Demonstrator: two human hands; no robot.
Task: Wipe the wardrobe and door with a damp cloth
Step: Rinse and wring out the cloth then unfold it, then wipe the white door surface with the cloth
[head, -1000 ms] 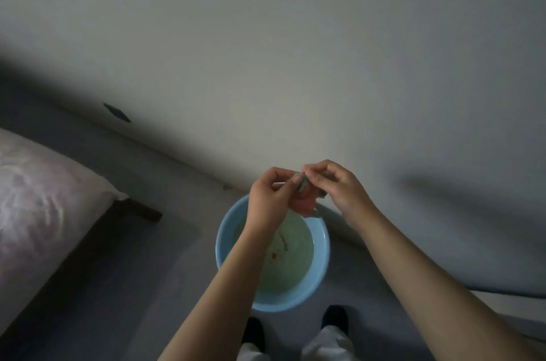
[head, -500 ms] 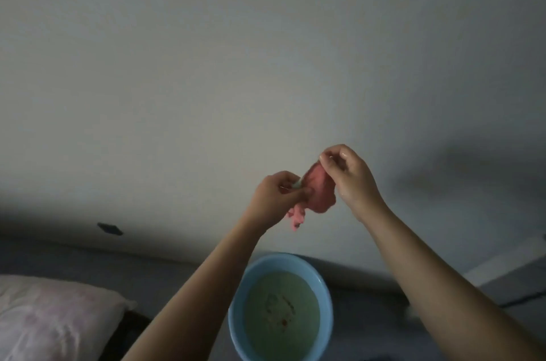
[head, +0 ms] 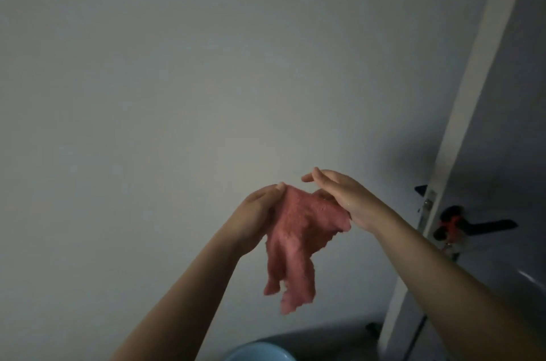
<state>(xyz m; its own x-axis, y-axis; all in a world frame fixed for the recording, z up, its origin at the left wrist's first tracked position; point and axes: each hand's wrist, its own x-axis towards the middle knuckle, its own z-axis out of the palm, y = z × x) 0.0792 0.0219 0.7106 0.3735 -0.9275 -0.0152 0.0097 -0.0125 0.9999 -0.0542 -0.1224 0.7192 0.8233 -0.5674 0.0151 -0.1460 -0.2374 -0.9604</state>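
Observation:
A pink, ragged cloth (head: 295, 239) hangs unfolded between my two hands in front of a plain wall. My left hand (head: 254, 215) holds its upper left edge, with the thumb lying on the cloth. My right hand (head: 342, 195) holds the upper right corner, its fingers stretched out over the top of the cloth. The cloth's lower end dangles free. At the right edge stands a grey door (head: 508, 153) with a dark lever handle (head: 484, 226).
A pale door frame (head: 472, 79) runs down beside the door. Something red is tied round the base of the handle. The rim of a light blue basin (head: 257, 353) shows at the bottom edge, on the floor below my hands.
The view has swung up and to the right: the bed has left it, the basin is nearly gone, and the door has come in. Both hands have lifted the cloth and spread it out from a bunched wad.

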